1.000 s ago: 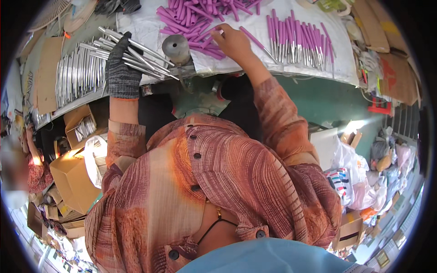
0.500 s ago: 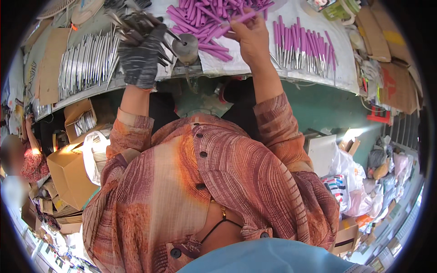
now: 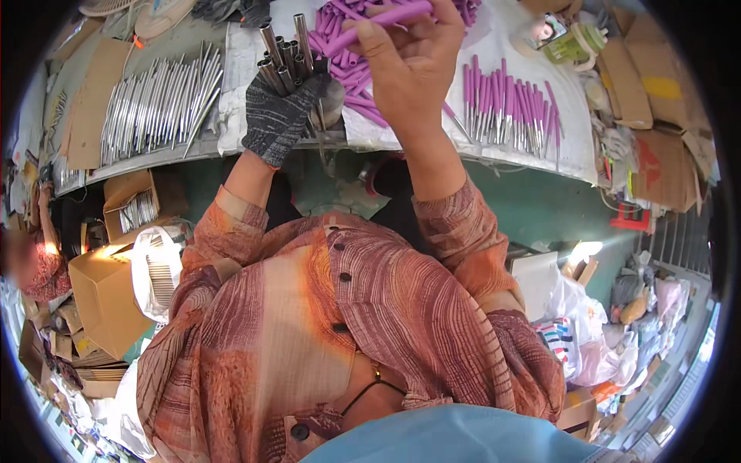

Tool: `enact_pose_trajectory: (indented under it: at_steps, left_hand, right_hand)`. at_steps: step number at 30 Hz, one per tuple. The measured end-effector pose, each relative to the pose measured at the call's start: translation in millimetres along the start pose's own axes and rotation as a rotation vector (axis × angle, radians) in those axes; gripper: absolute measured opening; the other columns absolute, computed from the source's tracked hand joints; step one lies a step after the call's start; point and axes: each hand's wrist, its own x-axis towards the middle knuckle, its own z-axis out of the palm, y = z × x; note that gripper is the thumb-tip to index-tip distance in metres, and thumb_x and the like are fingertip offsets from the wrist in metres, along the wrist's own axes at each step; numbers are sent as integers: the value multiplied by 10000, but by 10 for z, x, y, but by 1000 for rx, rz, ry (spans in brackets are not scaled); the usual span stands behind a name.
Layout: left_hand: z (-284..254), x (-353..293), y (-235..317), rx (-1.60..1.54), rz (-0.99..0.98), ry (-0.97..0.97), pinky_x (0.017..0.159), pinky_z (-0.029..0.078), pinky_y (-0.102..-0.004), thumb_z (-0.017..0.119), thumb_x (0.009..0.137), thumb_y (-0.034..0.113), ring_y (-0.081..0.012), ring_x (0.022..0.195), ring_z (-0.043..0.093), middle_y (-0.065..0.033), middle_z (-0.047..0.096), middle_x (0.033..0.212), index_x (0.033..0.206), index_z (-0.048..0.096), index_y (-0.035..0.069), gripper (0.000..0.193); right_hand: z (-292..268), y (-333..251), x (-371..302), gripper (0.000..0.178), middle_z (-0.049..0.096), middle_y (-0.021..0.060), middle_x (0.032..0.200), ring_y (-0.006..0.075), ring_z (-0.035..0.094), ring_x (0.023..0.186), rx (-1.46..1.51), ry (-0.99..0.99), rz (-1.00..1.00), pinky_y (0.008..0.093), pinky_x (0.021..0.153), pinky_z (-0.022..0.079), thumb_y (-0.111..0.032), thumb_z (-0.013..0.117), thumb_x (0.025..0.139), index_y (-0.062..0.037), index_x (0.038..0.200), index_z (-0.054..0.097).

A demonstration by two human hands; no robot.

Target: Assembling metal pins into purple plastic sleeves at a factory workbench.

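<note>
Metal tubes (image 3: 287,57) clasped in gloved left hand (image 3: 278,113), bundled ends-up, apparently so openings are exposed. Purple sleeve (image 3: 404,13) pinched by thumb and fingers of right hand (image 3: 417,89), mid-length near purple pile (image 3: 355,77), presumably so both ends are free.

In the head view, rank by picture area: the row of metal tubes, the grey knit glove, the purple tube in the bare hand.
Largest: row of metal tubes
Next: grey knit glove
Smallest: purple tube

Right grip (image 3: 417,85): one purple tube (image 3: 392,17). Left grip (image 3: 279,116): roughly ten metal pipes (image 3: 302,38). Left of both: over twenty metal rods (image 3: 158,104). Right of both: over twelve purple-topped rods (image 3: 505,92).
</note>
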Motion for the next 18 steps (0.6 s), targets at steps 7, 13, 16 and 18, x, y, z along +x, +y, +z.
enact_pose_trajectory:
  at_steps: [7,13,16,18]
  left_hand:
    - [-203,46,17,105,36,-108,721,495,-260,701,753,36,-111,811,612,-57,664,918,1021,625,39,279]
    - [-274,143,-185,84,59,49,644,479,-242,708,747,27,-96,732,603,-33,669,828,943,662,38,202]
    - [-445,196,-427,80,37,213,654,464,-243,703,749,0,-88,736,590,-42,658,830,927,645,25,189]
    - [-570,233,-635,18,61,248,692,466,-250,699,745,-24,-94,759,583,-52,652,872,942,632,24,213]
  right_hand:
    - [142,-356,212,227,545,109,821,180,553,685,-445,-408,-179,276,607,448,-76,558,878,-8,1090,511]
    - [93,-84,200,174,562,98,808,181,579,722,-231,-577,169,298,633,461,-152,498,902,1,973,538]
    - [112,176,-50,252,587,58,764,143,582,715,-239,-459,228,284,663,466,-193,414,927,3,849,554]
    - [119,206,-113,305,583,68,727,144,576,692,-296,-428,233,284,661,455,-215,380,949,0,804,541]
